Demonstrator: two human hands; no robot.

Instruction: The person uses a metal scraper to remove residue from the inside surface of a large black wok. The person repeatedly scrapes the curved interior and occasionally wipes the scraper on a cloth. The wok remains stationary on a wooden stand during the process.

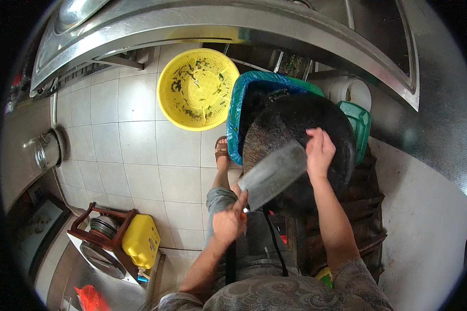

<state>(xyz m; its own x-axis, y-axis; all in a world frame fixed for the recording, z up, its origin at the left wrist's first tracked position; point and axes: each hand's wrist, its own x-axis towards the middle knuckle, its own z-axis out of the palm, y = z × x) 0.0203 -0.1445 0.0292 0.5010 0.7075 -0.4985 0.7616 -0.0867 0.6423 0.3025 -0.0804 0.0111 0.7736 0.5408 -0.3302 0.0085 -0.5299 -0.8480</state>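
Note:
My left hand [229, 223] grips the handle of a cleaver [274, 175]. The broad blade is blurred and slants up to the right. It lies above a large round blackened object [315, 112], which looks like the outside of a wok; its left part is browner and rough. Beside the blade's far end is my right hand [320, 153], over the black surface, with fingers bunched and blurred; whether it touches anything is unclear. The round object rests over a green bin [313, 86] lined with a blue plastic bag [233, 128], hiding much of its opening.
A yellow plastic colander [198, 89] with green scraps stands on the tiled floor [138, 144]. A stainless-steel counter [218, 19] spans the far side. To the right are a white bucket [358, 93] and wooden slats [358, 217]. A yellow jug [142, 237] sits lower left.

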